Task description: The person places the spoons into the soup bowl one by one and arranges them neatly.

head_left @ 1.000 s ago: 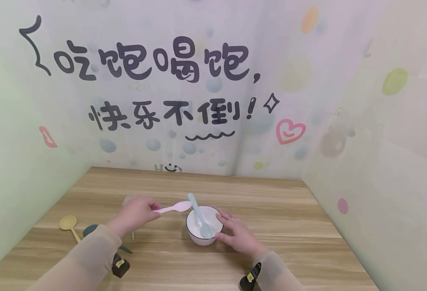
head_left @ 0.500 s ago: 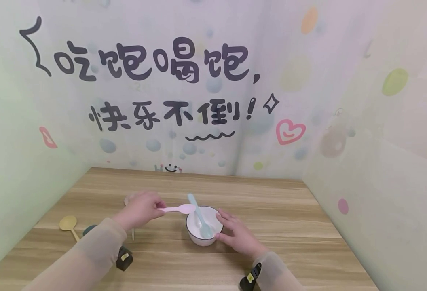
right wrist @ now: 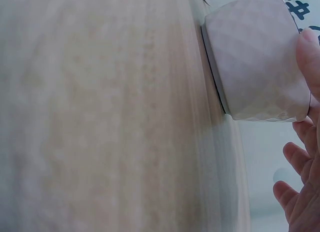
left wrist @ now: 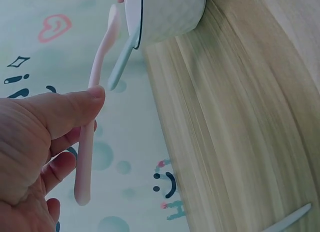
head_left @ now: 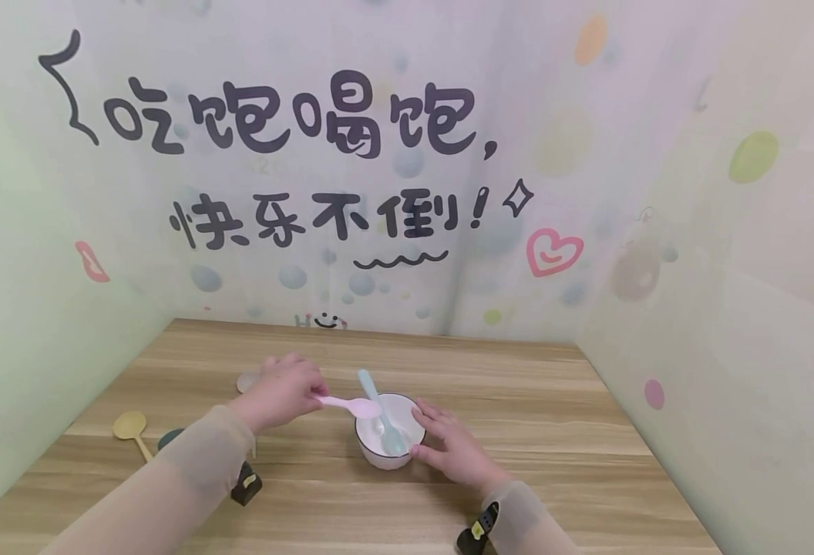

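My left hand (head_left: 284,393) pinches a pink spoon (left wrist: 85,167) by its handle, between thumb and fingers. In the head view the spoon's head overlaps the left rim of a white bowl (head_left: 379,461) with a dark edge line. Inside that bowl leans a light blue spoon (head_left: 393,439), its handle sticking out over the far rim. My right hand (head_left: 459,447) holds the bowl's right side, thumb and forefinger at the rim. In the right wrist view the bowl's faceted wall (right wrist: 255,61) hides its inside, and the other fingers (right wrist: 295,157) are spread off it.
A yellow spoon (head_left: 130,425) lies on the wooden table (head_left: 553,432) at the left. Nearby, a dark teal utensil (head_left: 171,438) is mostly covered by my left sleeve. A pale utensil (head_left: 246,381) lies partly behind my left hand. Printed walls stand around the table.
My left hand has moved to the right, carrying the pink spoon from left of the bowl until its head overlaps the rim. My right hand and the bowl stay in place.
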`<action>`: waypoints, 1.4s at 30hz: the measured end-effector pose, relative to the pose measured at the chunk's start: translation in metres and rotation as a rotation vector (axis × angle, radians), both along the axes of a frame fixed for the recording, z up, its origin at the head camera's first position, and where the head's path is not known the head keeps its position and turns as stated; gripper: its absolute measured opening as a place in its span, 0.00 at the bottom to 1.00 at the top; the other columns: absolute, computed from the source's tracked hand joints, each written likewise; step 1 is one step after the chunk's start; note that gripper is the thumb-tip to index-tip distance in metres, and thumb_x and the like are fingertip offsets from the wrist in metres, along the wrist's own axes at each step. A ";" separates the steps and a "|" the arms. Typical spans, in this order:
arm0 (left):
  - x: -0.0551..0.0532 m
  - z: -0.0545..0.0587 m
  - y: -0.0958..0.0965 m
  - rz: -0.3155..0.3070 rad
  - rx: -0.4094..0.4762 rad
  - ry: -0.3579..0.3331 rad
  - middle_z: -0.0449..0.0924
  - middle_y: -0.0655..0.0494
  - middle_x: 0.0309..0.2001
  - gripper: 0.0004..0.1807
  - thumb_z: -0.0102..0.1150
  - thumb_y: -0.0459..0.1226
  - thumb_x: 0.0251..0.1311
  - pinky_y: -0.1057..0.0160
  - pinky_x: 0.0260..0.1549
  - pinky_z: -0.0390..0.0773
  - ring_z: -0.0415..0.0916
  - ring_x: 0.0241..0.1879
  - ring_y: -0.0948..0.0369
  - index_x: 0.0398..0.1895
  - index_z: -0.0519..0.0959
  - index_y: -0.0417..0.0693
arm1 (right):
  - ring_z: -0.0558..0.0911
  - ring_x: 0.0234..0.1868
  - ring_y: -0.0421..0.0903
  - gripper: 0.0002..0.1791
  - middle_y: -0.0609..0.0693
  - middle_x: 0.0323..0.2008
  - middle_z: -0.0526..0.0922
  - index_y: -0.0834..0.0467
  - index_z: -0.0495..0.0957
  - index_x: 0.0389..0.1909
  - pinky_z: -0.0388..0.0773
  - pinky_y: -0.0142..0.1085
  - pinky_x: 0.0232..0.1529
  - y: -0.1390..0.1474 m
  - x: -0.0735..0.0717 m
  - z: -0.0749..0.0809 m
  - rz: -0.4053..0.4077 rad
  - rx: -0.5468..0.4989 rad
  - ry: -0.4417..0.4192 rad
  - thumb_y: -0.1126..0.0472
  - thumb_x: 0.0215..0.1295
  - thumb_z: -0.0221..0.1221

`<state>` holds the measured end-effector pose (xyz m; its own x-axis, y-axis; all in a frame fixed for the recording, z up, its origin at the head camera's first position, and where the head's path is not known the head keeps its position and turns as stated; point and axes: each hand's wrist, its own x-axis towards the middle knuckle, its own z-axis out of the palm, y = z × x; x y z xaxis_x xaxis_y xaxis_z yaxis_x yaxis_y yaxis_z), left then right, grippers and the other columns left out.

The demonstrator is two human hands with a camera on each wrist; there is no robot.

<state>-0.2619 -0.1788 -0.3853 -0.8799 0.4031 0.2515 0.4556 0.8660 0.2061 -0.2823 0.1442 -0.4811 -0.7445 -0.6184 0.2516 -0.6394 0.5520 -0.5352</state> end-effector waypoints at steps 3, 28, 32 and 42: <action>-0.002 0.000 0.002 -0.020 -0.031 0.025 0.75 0.72 0.28 0.05 0.72 0.40 0.48 0.50 0.43 0.58 0.66 0.40 0.60 0.26 0.84 0.60 | 0.57 0.70 0.62 0.37 0.57 0.71 0.59 0.61 0.65 0.68 0.53 0.58 0.66 0.000 0.000 0.000 -0.001 -0.001 -0.002 0.44 0.64 0.59; -0.010 0.002 0.028 -0.156 -0.112 0.085 0.77 0.68 0.30 0.05 0.72 0.39 0.49 0.49 0.45 0.58 0.66 0.42 0.59 0.27 0.83 0.57 | 0.56 0.71 0.62 0.37 0.54 0.72 0.59 0.60 0.65 0.68 0.52 0.58 0.66 0.001 0.001 -0.001 -0.010 -0.009 -0.022 0.44 0.63 0.59; -0.012 0.001 0.030 -0.171 -0.122 0.082 0.76 0.69 0.29 0.04 0.71 0.40 0.50 0.50 0.45 0.58 0.65 0.41 0.61 0.27 0.83 0.58 | 0.56 0.71 0.62 0.37 0.54 0.72 0.59 0.59 0.65 0.68 0.52 0.57 0.67 0.001 0.001 -0.001 -0.012 -0.009 -0.024 0.44 0.63 0.59; -0.019 -0.003 0.036 -0.236 -0.135 0.114 0.77 0.70 0.29 0.05 0.72 0.40 0.47 0.51 0.43 0.57 0.63 0.37 0.62 0.25 0.83 0.58 | 0.56 0.71 0.62 0.37 0.54 0.72 0.58 0.60 0.65 0.68 0.52 0.57 0.66 0.000 0.000 -0.002 -0.011 -0.019 -0.023 0.44 0.64 0.60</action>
<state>-0.2809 -0.1425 -0.3879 -0.7273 0.6296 0.2732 0.6610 0.7497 0.0319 -0.2821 0.1440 -0.4827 -0.7568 -0.6056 0.2459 -0.6210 0.5488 -0.5596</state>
